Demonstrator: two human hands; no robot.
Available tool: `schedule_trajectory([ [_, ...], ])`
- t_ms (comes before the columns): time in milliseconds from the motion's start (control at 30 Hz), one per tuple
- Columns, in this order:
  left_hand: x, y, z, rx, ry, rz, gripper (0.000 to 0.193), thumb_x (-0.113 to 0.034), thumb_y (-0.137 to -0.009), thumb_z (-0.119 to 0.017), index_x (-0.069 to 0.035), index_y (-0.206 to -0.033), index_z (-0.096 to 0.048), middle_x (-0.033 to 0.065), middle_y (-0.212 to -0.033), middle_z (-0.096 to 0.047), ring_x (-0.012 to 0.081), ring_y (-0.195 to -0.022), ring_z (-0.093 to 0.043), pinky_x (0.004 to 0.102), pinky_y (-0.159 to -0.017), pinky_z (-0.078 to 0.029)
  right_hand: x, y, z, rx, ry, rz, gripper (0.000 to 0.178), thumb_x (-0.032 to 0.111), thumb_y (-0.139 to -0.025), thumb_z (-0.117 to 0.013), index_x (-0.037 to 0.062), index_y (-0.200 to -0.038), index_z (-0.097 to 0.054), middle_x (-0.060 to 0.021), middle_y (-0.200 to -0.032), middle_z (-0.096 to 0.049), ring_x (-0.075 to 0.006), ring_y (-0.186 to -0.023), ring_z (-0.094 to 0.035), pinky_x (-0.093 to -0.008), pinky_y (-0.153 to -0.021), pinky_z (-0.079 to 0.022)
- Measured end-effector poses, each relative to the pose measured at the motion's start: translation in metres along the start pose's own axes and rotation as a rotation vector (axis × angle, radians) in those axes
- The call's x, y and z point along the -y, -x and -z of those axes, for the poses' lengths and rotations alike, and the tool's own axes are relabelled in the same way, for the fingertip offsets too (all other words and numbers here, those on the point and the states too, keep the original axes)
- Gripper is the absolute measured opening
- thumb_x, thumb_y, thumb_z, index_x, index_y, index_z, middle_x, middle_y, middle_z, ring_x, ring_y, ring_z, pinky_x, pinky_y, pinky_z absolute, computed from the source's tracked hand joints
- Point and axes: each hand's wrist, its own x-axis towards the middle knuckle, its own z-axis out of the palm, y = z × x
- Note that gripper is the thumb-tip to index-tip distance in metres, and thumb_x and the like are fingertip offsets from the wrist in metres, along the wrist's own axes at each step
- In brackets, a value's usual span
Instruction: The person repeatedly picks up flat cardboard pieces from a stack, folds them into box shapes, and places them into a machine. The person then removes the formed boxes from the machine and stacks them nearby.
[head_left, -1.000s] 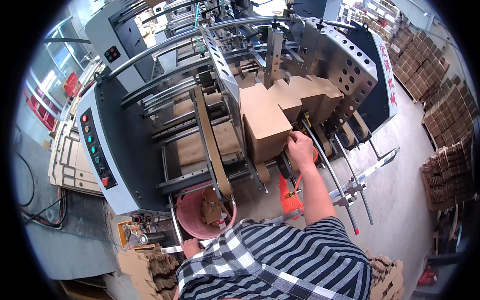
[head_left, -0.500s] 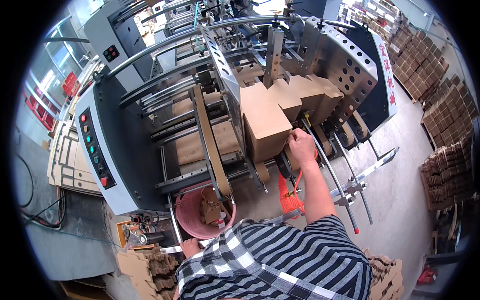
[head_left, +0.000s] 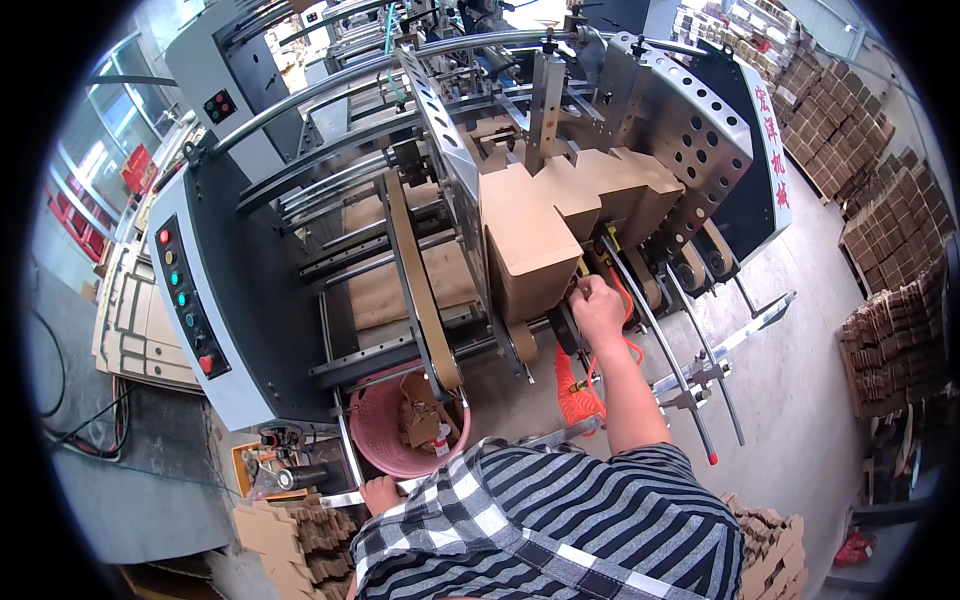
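A stack of brown cardboard blanks point(head_left: 530, 235) stands on edge in the feeder of the machine, between metal side plates. Just below its near right corner is my right hand point(head_left: 597, 308), closed, with its fingertips turned toward the belts. What it pinches is hidden. An orange air hose point(head_left: 628, 298) loops beside that hand, and its coiled part point(head_left: 575, 395) hangs below. Low on the left, my left hand point(head_left: 380, 495) is curled over a silver metal rail point(head_left: 345, 498) at the machine's front, partly covered by my sleeve.
A pink basket point(head_left: 365, 440) with cardboard scraps stands under the belts. The button panel point(head_left: 188, 300) is on the left. Metal rods point(head_left: 690, 380) stick out toward me on the right. Cardboard bundles point(head_left: 290, 545) lie near my left side, with more stacks point(head_left: 835, 125) along the right.
My right hand has drawn slightly nearer to me and down, away from the stack's corner. The orange hose beside it has shifted along. My left hand stays on the rail.
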Motion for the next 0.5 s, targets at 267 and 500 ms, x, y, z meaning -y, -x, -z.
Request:
schedule_trajectory([
  [267,0.005,-0.001,-0.003,0.059,0.008,0.031,0.02,-0.027,-0.062,-0.063,-0.008,-0.066,-0.059,0.0108,-0.072,-0.058,0.03,-0.08,-0.054,0.0474,-0.087,-0.034,0.0,-0.016,-0.01,-0.092,-0.183,0.099,0.018,0.016,-0.08,-0.059,0.0027,-0.09,-0.066,-0.0172,-0.08,-0.066,-0.0321,-0.077,-0.065,-0.0393,-0.07,-0.051],
  [500,0.003,0.0,0.0,0.08,0.002,0.04,0.02,-0.028,-0.062,-0.063,-0.009,-0.068,-0.061,0.0102,-0.073,-0.059,0.0294,-0.081,-0.054,0.047,-0.087,-0.034,-0.006,-0.022,-0.016,-0.081,-0.165,0.056,0.015,0.017,-0.079,-0.06,0.004,-0.084,-0.066,-0.0177,-0.075,-0.065,-0.0335,-0.074,-0.064,-0.0409,-0.068,-0.051],
])
